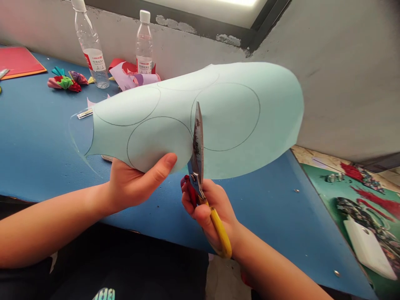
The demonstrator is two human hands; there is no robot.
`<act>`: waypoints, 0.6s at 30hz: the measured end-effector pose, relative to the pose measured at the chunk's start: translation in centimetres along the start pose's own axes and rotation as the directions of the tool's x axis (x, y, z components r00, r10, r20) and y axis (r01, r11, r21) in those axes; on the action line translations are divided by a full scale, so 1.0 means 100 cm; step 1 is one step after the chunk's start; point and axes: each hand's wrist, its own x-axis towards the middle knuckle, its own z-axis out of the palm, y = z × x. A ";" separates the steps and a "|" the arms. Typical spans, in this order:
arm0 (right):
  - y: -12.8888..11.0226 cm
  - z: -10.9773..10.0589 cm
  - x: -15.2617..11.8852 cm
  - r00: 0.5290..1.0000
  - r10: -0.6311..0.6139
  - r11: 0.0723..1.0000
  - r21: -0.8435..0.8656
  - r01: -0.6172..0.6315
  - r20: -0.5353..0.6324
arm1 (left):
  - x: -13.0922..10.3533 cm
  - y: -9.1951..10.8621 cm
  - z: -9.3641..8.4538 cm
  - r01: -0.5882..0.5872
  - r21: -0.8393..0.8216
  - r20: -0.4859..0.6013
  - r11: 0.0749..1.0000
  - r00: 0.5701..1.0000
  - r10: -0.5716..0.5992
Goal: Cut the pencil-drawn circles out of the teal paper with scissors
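Observation:
A large sheet of pale green paper [231, 162] with several pencilled circles hangs above the blue table. My left hand [140, 179] grips its lower left edge, thumb on top and the other fingers hidden beneath. In my right hand [215, 212] are scissors [197, 146] with one yellow handle and worn metal blades. One blade lies over the paper between two drawn circles, its tip pointing away from me; the other blade is mostly hidden under the sheet. At the sheet's left end the edge is cut in curves, and a thin strip [76, 141] dangles there.
Two clear plastic bottles [93, 62] [144, 43] stand by the wall, near purple paper scraps [123, 77]. Colourful fabric pieces [67, 81] and a red paper stack [20, 61] lie at back left. A white phone-shaped object [368, 248] rests on the green surface at right.

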 end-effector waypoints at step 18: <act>-0.001 0.004 0.000 0.999 0.050 0.998 0.037 -0.049 -0.013 | 0.005 0.005 0.000 -0.089 -0.132 0.020 0.987 0.996 0.092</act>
